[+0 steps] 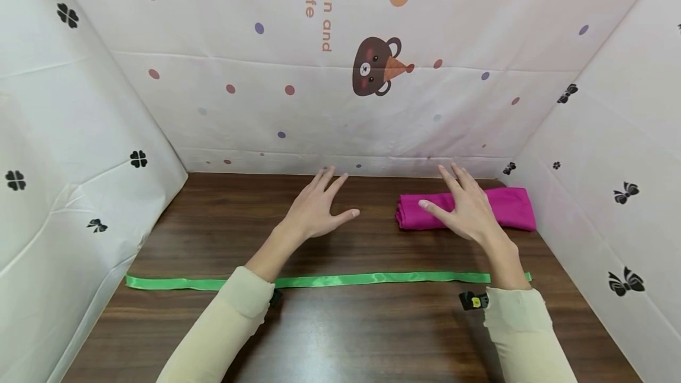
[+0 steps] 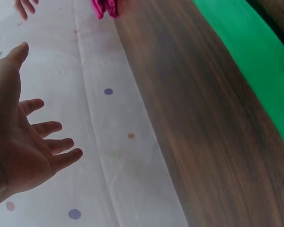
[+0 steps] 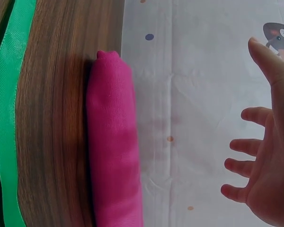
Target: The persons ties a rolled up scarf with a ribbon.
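A long green ribbon (image 1: 346,280) lies stretched from left to right across the brown wooden table (image 1: 367,336). Beyond it, at the back right, is a folded bundle of magenta cloth (image 1: 513,208). My left hand (image 1: 315,208) hovers over the table left of the cloth, fingers spread and holding nothing. In the head view my right hand (image 1: 468,208) overlaps the cloth; the right wrist view shows that hand apart from the cloth (image 3: 114,142), its fingers extended. Both forearms pass above the ribbon and hide parts of it.
White patterned sheets form a back wall (image 1: 319,111), a left wall (image 1: 69,135) and a right wall (image 1: 601,194) around the table. A small black device (image 1: 472,301) with a yellow mark sits at the right wrist.
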Demonstrator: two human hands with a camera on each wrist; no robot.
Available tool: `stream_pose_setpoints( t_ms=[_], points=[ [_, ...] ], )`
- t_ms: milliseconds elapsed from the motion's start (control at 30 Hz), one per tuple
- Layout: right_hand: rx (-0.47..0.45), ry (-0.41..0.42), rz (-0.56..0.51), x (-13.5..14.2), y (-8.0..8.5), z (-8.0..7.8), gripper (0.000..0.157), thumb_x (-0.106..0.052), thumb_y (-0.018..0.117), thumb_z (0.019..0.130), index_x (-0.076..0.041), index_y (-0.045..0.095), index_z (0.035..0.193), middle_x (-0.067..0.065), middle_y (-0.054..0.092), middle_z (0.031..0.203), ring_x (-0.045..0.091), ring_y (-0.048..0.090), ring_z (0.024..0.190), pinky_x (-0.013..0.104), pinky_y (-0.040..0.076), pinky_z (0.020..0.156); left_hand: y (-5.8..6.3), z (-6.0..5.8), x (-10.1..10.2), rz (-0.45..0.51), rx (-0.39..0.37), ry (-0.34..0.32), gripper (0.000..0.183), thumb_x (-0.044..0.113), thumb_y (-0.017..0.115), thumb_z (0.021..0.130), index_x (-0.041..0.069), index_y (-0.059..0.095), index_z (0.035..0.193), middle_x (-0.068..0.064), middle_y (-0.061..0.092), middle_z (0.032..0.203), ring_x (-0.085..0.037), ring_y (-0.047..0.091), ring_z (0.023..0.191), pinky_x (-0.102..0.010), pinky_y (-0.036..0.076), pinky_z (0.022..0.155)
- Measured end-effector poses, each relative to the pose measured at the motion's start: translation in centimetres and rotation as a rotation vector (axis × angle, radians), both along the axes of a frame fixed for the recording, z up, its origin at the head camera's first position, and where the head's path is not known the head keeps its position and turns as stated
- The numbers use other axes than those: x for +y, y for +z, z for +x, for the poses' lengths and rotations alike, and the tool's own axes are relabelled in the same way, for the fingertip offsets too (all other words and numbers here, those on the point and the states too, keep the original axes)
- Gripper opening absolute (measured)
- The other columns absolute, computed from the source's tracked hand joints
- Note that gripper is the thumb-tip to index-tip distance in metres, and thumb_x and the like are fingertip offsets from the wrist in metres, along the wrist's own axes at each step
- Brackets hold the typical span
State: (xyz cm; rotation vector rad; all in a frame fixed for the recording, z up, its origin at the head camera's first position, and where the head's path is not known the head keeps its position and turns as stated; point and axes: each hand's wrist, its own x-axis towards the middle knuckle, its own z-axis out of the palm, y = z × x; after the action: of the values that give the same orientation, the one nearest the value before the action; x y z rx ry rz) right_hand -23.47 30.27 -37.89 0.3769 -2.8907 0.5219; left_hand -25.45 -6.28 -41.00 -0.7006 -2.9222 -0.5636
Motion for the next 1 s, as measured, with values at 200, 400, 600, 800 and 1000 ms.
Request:
stream_pose_setpoints(
  t_ms=[200,400,600,800,1000],
  points=[
    [-0.006,-0.011,-0.008,0.4,0.0,-0.1,0.098,-0.068,0.061,0.097,-0.021,0.018,0.171,0.016,0.012,0.176,0.048,0.01,0.16,0.083,0.015,0.114,-0.3,-0.1,0.7,0.019,-0.006,-0.012,0.092,0.078,0.051,0.098,0.029,0.022,0.17,-0.008,0.013,0.177,-0.033,0.012,0.163,-0.06,0.026,0.125],
    [-0.01,-0.024,-0.005,1.0,-0.1,-0.2,0.098,-0.069,0.061,0.097,-0.022,0.017,0.172,0.017,0.013,0.176,0.047,0.01,0.16,0.082,0.014,0.115,-0.4,-0.2,1.0,0.012,-0.023,-0.015,0.092,0.08,0.049,0.097,0.031,0.021,0.171,-0.006,0.011,0.178,-0.034,0.012,0.163,-0.06,0.027,0.125],
    [-0.007,-0.031,-0.008,1.4,-0.1,-0.3,0.098,-0.068,0.062,0.097,-0.023,0.016,0.172,0.018,0.013,0.176,0.048,0.011,0.159,0.082,0.014,0.115,-0.7,-0.2,1.2,-0.004,-0.032,-0.014,0.093,0.081,0.048,0.097,0.032,0.02,0.171,-0.003,0.009,0.178,-0.033,0.012,0.163,-0.059,0.027,0.125],
    [-0.014,-0.035,-0.017,1.5,-0.3,-0.3,0.098,-0.068,0.062,0.097,-0.024,0.015,0.172,0.017,0.011,0.176,0.049,0.011,0.159,0.083,0.014,0.114,-0.9,-0.2,1.5,0.0,-0.033,-0.026,0.093,0.08,0.049,0.097,0.03,0.022,0.17,-0.004,0.011,0.178,-0.033,0.014,0.162,-0.059,0.029,0.124],
    [-0.017,-0.04,-0.019,1.7,-0.5,-0.3,0.098,-0.068,0.062,0.097,-0.023,0.016,0.172,0.02,0.013,0.175,0.05,0.013,0.158,0.084,0.015,0.113,-1.0,-0.2,2.1,-0.013,-0.04,-0.033,0.092,0.079,0.048,0.098,0.031,0.021,0.171,-0.003,0.01,0.178,-0.031,0.013,0.163,-0.058,0.029,0.125]
  ],
)
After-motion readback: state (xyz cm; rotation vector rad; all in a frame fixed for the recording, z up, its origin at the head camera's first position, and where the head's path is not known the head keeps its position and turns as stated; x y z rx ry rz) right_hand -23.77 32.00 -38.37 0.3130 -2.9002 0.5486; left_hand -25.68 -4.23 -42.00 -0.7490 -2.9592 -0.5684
